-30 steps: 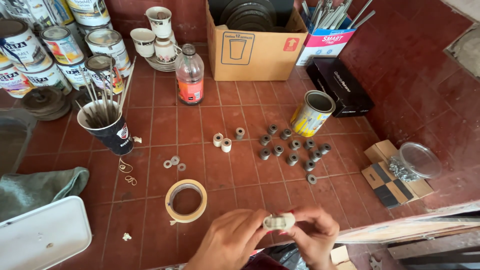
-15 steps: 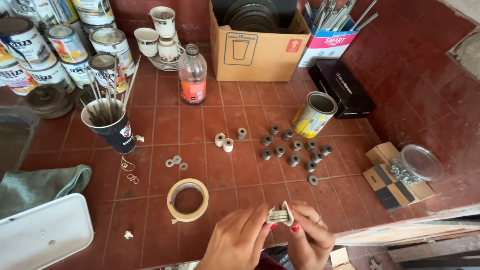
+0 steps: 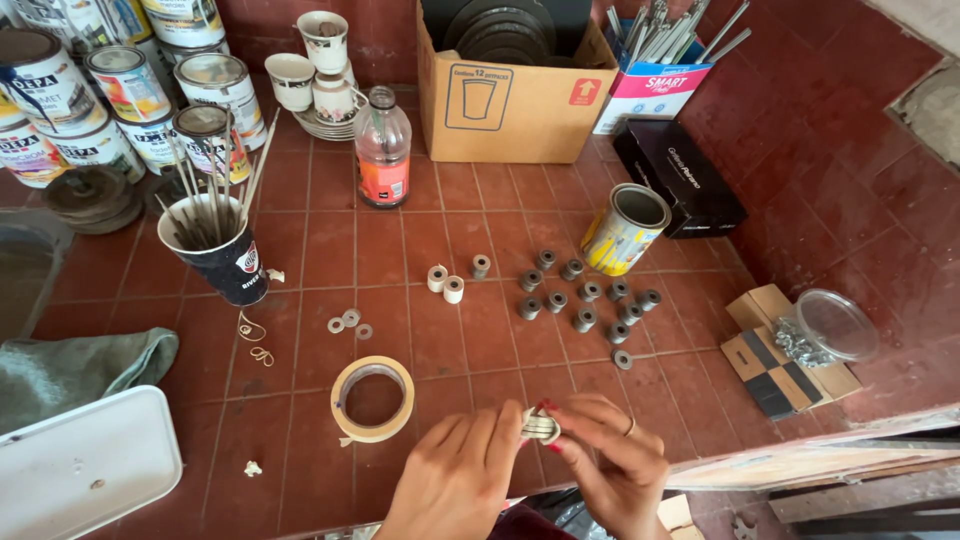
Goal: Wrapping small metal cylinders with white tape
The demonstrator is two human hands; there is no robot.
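**Both hands pinch a small taped roller over the tiled floor**

The left hand point(image 3: 462, 480) and the right hand point(image 3: 610, 470) meet at the bottom middle of the view, low over the red tiled floor point(image 3: 440, 340). Between their fingertips sits a small roller point(image 3: 540, 426), pale and wound with tape. Both hands are closed on it, the left from the left side, the right from the right and above, with a ring on one finger.

Just to the left of the hands lies a roll of masking tape point(image 3: 373, 399), flat on the tiles. Beyond the hands, a cluster of grey rollers point(image 3: 585, 295) stands in loose rows, with two white rollers point(image 3: 446, 283) beside them on the left. A tipped yellow tin point(image 3: 624, 230) lies just behind the cluster. Three washers point(image 3: 349, 322) and some rubber bands point(image 3: 255, 340) lie nearer a dark paper cup point(image 3: 222, 250) full of sticks. A cardboard box point(image 3: 515, 90) stands at the far wall.
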